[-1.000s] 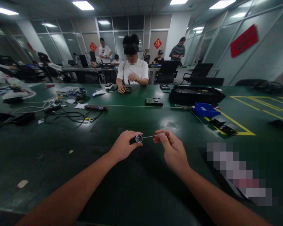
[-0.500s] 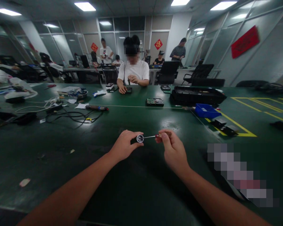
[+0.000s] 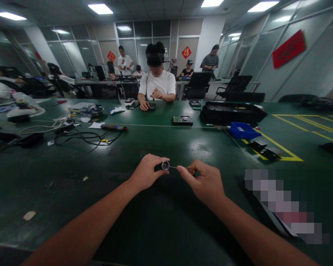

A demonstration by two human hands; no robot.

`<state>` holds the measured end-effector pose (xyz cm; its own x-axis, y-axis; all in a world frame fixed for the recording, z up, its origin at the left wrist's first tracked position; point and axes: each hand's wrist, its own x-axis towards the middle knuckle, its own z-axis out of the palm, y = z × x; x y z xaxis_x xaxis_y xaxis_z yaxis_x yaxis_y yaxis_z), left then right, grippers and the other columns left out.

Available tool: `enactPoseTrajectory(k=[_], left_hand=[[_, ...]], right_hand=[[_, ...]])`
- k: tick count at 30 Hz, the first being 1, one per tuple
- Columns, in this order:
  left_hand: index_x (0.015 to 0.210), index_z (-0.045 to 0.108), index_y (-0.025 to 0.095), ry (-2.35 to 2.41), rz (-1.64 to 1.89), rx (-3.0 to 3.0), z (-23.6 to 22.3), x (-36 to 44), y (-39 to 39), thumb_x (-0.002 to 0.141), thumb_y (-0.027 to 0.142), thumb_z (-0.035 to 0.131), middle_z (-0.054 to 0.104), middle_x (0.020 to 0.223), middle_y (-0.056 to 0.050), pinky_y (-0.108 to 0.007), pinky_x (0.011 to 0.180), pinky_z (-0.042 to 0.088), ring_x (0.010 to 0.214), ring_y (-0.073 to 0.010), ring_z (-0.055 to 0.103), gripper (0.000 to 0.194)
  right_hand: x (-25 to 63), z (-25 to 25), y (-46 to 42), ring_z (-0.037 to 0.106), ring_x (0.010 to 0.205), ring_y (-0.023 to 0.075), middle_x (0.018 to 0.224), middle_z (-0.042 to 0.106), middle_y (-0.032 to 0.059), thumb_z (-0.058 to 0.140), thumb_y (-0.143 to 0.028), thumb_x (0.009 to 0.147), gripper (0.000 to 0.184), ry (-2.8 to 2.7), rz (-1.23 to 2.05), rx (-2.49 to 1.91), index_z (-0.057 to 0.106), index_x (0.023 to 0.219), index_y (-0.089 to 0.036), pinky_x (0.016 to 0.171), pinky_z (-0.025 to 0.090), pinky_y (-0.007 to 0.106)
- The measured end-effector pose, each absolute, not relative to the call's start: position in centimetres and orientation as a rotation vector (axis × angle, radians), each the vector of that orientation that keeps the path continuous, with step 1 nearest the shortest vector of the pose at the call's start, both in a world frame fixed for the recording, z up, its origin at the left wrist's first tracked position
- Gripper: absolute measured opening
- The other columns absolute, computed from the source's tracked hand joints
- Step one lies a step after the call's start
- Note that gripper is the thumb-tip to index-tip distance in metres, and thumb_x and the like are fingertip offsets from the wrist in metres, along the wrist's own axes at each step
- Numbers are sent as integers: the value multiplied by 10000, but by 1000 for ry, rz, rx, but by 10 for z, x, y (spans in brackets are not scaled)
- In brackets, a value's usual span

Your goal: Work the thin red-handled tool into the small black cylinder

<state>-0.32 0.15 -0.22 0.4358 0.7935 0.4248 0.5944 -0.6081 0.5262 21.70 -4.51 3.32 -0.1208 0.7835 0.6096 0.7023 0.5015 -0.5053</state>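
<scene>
Pinched between the thumb and fingers of my left hand (image 3: 144, 173) is a small round part (image 3: 165, 165) with a silvery rim and a dark hollow middle, its open face toward me. My right hand (image 3: 208, 181) is closed round the handle of a screwdriver (image 3: 192, 170). The thin shaft points left, and its end meets the right side of the round part; whether the tip is inside it I cannot tell. Both hands are held above the green table (image 3: 161, 225), over its near middle.
Across the table a person (image 3: 157, 85) works on a small dark device. A circuit-board drive (image 3: 182, 120), a black tray (image 3: 233, 112) and a blue bin (image 3: 243, 130) lie beyond my hands. Tangled cables (image 3: 86, 137) and a dark pen-like tool (image 3: 114, 127) are to the left.
My right hand has shifted its grip, with the thumb now stretched forward along the screwdriver toward the shaft. Less of the shaft shows. My left hand and the round part have barely moved.
</scene>
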Motion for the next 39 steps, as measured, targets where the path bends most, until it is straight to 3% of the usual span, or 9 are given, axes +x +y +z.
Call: enactPoseTrajectory(k=[8,12,17,23,28,36,39], left_hand=[[1215,667,257,1192,966,2392,-3,-5,3,871,294,732,735,1146,-31,-414,951,444,1047,-235,646,352],[1210,667,257,1192,981,2395,-5,-5,4,861,321,746,733,1150,-29,-415,944,445,1048,-235,641,363],[1209,666,258,1181,971,2406,-5,-4,3,858,319,752,733,1157,-20,-413,948,438,1056,-231,638,367],[1202,665,260,1175,966,2413,-4,-3,2,848,322,763,730,1168,-16,-415,956,431,1060,-235,637,373],[1215,659,248,1219,977,2384,-3,-4,2,850,335,759,731,1128,-28,-408,918,446,1027,-239,638,388],[1216,658,251,1144,975,2413,0,-3,0,853,312,758,720,1189,-22,-409,953,433,1054,-231,627,381],[1219,659,250,1150,957,2420,1,-2,-1,857,320,753,723,1184,-23,-422,965,427,1053,-235,625,381]], right_hand=[[218,37,-50,561,537,138,607,613,-3,641,-451,909,336,-2040,48,-1111,593,686,-206,525,395,267],[218,35,-49,641,714,174,792,672,40,594,-292,941,110,-2045,108,-1014,637,950,-191,655,493,296],[218,34,-48,683,870,206,973,692,80,544,-260,953,144,-2054,234,-1061,585,1076,-197,762,539,333],[217,35,-52,674,708,180,807,695,34,441,-317,1014,208,-1997,331,-1128,623,997,-219,666,499,314],[213,23,-44,691,829,198,902,710,53,527,-378,979,204,-1597,721,-1050,597,1087,-220,749,541,334],[214,15,-22,623,645,165,744,649,16,621,-471,889,275,-949,1209,-969,644,886,-197,687,548,347],[214,15,-21,625,656,165,761,652,13,629,-469,889,264,-947,1148,-987,641,897,-205,670,542,334]])
